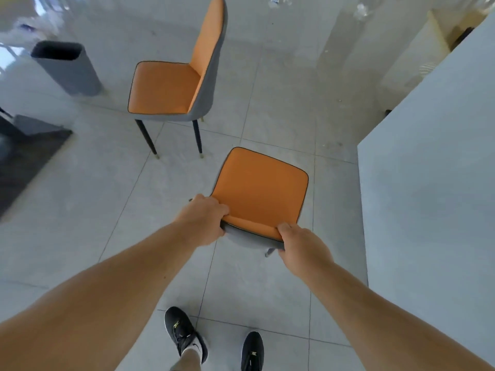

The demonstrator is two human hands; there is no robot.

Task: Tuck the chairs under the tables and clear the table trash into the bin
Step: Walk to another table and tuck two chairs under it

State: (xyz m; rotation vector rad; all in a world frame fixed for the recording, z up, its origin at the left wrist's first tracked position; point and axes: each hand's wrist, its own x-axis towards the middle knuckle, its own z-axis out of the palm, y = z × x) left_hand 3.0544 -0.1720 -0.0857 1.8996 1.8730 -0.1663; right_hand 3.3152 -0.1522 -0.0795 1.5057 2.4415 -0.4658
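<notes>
An orange-and-grey chair [261, 188] stands just in front of me on the tiled floor, seen from above. My left hand [202, 218] grips the left end of its backrest top. My right hand [300, 245] grips the right end. A white table [434, 183] fills the right side, its edge close to the chair's right. A second orange-and-grey chair [171, 87] stands farther off, facing left, apart from any table. A grey bin [67, 66] stands open at the upper left.
A dark mat and a dark base [24, 153] lie at the left edge. Clear plastic bits [360, 10] sit on the floor at the far top. My two black shoes [184, 333] stand below the chair. A cream cabinet [417, 49] is at the upper right.
</notes>
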